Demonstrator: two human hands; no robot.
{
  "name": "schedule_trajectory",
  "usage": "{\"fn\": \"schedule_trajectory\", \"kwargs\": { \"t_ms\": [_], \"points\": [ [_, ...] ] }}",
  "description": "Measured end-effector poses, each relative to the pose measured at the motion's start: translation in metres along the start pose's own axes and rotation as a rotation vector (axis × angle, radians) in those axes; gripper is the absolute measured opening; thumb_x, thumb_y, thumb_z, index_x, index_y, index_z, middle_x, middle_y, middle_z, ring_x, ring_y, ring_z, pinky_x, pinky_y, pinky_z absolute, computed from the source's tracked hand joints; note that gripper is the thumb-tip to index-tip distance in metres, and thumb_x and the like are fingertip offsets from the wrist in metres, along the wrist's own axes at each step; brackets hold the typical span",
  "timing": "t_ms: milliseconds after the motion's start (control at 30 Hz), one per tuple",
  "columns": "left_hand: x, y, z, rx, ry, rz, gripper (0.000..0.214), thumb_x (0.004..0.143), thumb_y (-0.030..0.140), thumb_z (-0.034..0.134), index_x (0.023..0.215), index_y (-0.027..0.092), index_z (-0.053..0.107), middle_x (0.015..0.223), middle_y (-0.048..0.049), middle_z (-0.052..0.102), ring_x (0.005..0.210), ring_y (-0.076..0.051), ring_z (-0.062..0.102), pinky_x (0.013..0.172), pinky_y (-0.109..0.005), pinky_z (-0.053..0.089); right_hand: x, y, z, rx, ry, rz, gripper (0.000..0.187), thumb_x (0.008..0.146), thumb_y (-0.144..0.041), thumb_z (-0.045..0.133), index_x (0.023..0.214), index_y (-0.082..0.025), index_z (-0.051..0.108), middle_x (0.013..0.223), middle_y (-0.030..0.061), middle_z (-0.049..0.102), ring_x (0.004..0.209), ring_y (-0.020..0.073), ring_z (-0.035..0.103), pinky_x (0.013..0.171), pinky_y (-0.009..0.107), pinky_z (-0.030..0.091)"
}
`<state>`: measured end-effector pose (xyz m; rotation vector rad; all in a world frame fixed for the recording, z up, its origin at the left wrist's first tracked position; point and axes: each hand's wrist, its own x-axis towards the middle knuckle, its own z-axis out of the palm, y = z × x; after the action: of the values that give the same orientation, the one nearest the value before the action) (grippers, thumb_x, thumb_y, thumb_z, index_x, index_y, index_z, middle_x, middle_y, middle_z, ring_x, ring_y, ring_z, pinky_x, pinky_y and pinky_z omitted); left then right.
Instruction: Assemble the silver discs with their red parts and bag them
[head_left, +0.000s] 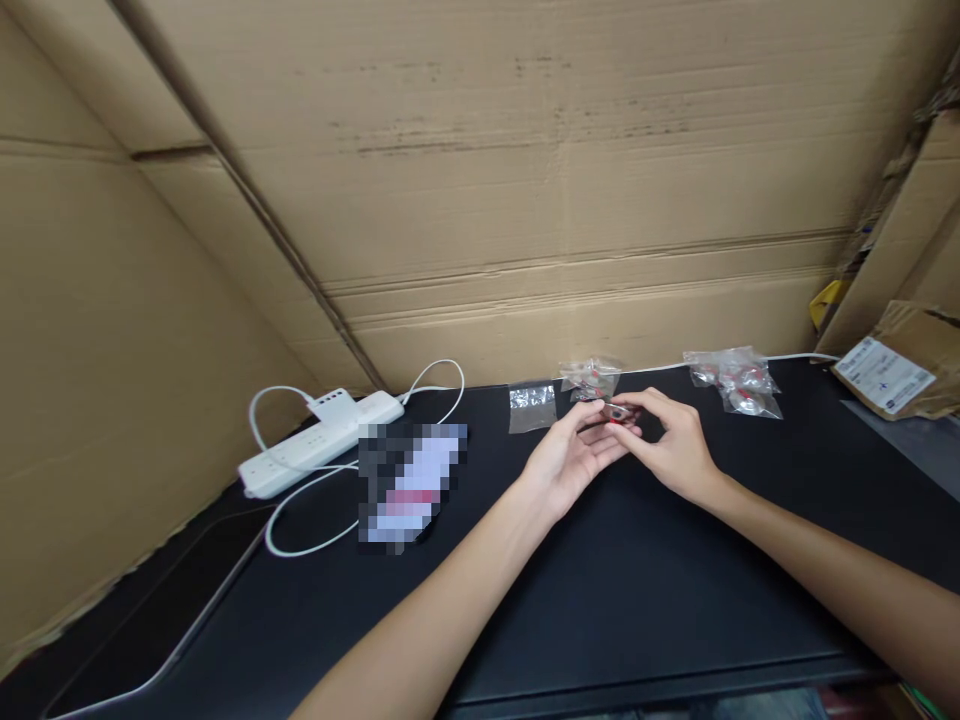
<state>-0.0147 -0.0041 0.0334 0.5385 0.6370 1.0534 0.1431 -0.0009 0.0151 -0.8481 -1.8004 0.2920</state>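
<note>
Between my two hands, above the black table, is a small round metallic piece [616, 411] with a dark centre and a bit of red; its exact kind I cannot make out. My left hand [574, 455] grips its left edge, palm turned up. From the right, my right hand [670, 440] pinches the same piece between thumb and fingers. Just behind the hands lies a clear plastic bag [591, 377] with small red-marked items inside. A flat clear bag [532, 407] rests left of it. Farther right are several bagged metallic and red pieces [742, 385].
A white power strip [322, 445] with a plugged-in adapter and looping white cable [300, 552] sits at left, beside a blurred-out object [416, 485]. A dark flat panel [161, 610] lies front left. Cardboard walls [525, 170] enclose the table [637, 600]. A labelled brown package [900, 365] stands right.
</note>
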Motion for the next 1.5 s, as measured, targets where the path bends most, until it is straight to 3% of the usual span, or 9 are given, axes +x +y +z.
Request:
{"fn": "schedule_trajectory", "kwargs": {
  "t_ms": [633, 733, 833, 900, 967, 1067, 1167, 1400, 1500],
  "points": [
    [-0.003, 0.003, 0.003, -0.039, -0.043, -0.038, 0.027, 0.086, 0.032, 0.06, 0.1, 0.009, 0.059, 0.094, -0.017, 0.07, 0.092, -0.025, 0.07, 0.096, -0.039, 0.052, 0.0, -0.002, -0.002, 0.04, 0.004, 0.0, 0.021, 0.088, -0.026, 0.062, 0.104, -0.022, 0.075, 0.082, 0.0056, 0.072, 0.073, 0.0197, 0.063, 0.068, 0.036, 0.054],
    [-0.002, 0.005, 0.001, 0.25, -0.003, 0.055, 0.034, 0.088, 0.045, 0.056, 0.098, 0.012, 0.059, 0.09, -0.0172, 0.07, 0.082, -0.027, 0.07, 0.084, -0.044, 0.055, 0.003, 0.001, -0.001, 0.145, 0.056, 0.139, 0.017, 0.085, -0.029, 0.067, 0.095, -0.021, 0.077, 0.085, 0.0063, 0.074, 0.076, 0.0209, 0.067, 0.073, 0.037, 0.055],
    [0.0, 0.016, -0.008, 0.779, 0.225, 0.38, 0.037, 0.087, 0.052, 0.054, 0.1, 0.017, 0.058, 0.083, -0.0138, 0.07, 0.073, -0.027, 0.067, 0.076, -0.045, 0.053, 0.008, 0.008, -0.001, 0.312, 0.154, 0.319, 0.019, 0.077, -0.032, 0.074, 0.091, -0.019, 0.077, 0.088, 0.0071, 0.076, 0.079, 0.0232, 0.071, 0.079, 0.041, 0.058],
    [0.003, 0.026, -0.019, 1.165, 0.414, 0.651, 0.032, 0.083, 0.047, 0.061, 0.1, 0.02, 0.059, 0.086, -0.0116, 0.069, 0.087, -0.03, 0.065, 0.088, -0.045, 0.047, 0.011, 0.013, -0.002, 0.37, 0.222, 0.404, 0.023, 0.072, -0.033, 0.078, 0.088, -0.017, 0.077, 0.086, 0.0076, 0.077, 0.075, 0.0234, 0.071, 0.078, 0.042, 0.059],
    [0.006, 0.035, -0.033, 1.429, 0.559, 0.756, 0.029, 0.081, 0.043, 0.063, 0.098, 0.02, 0.061, 0.093, -0.0139, 0.068, 0.105, -0.035, 0.058, 0.099, -0.047, 0.039, 0.013, 0.017, -0.004, 0.387, 0.267, 0.446, 0.024, 0.069, -0.033, 0.08, 0.086, -0.016, 0.077, 0.082, 0.0081, 0.076, 0.07, 0.0224, 0.071, 0.075, 0.042, 0.059],
    [0.012, 0.041, -0.053, 1.699, 0.779, 0.658, 0.038, 0.079, 0.047, 0.062, 0.097, 0.014, 0.063, 0.108, -0.0236, 0.064, 0.117, -0.044, 0.047, 0.101, -0.052, 0.033, 0.014, 0.021, -0.006, 0.395, 0.272, 0.456, 0.024, 0.07, -0.033, 0.079, 0.086, -0.015, 0.077, 0.08, 0.0089, 0.076, 0.067, 0.0214, 0.069, 0.072, 0.041, 0.059],
    [0.019, 0.04, -0.064, 1.888, 0.874, 0.504, 0.049, 0.083, 0.054, 0.053, 0.099, 0.008, 0.064, 0.113, -0.03, 0.059, 0.117, -0.047, 0.046, 0.097, -0.055, 0.034, 0.012, 0.023, -0.006, 0.39, 0.243, 0.452, 0.025, 0.07, -0.033, 0.079, 0.087, -0.014, 0.077, 0.08, 0.0089, 0.076, 0.067, 0.0213, 0.069, 0.072, 0.041, 0.059],
    [0.028, 0.047, -0.071, 1.535, 0.724, 0.363, 0.029, 0.057, 0.034, 0.083, 0.071, 0.018, 0.063, 0.092, -0.0154, 0.069, 0.109, -0.041, 0.056, 0.095, -0.048, 0.035, 0.009, 0.022, -0.001, 0.389, 0.187, 0.469, 0.026, 0.07, -0.035, 0.079, 0.086, -0.015, 0.077, 0.079, 0.0078, 0.076, 0.068, 0.0219, 0.07, 0.073, 0.042, 0.059],
    [0.029, 0.051, -0.072, 1.436, 0.642, 0.374, 0.016, 0.062, 0.024, 0.077, 0.072, 0.019, 0.066, 0.081, -0.0095, 0.07, 0.091, -0.032, 0.064, 0.085, -0.041, 0.042, 0.007, 0.019, -0.002, 0.338, 0.137, 0.412, 0.024, 0.073, -0.035, 0.076, 0.087, -0.016, 0.077, 0.083, 0.0078, 0.076, 0.074, 0.0229, 0.07, 0.076, 0.041, 0.057]
  ]
}}
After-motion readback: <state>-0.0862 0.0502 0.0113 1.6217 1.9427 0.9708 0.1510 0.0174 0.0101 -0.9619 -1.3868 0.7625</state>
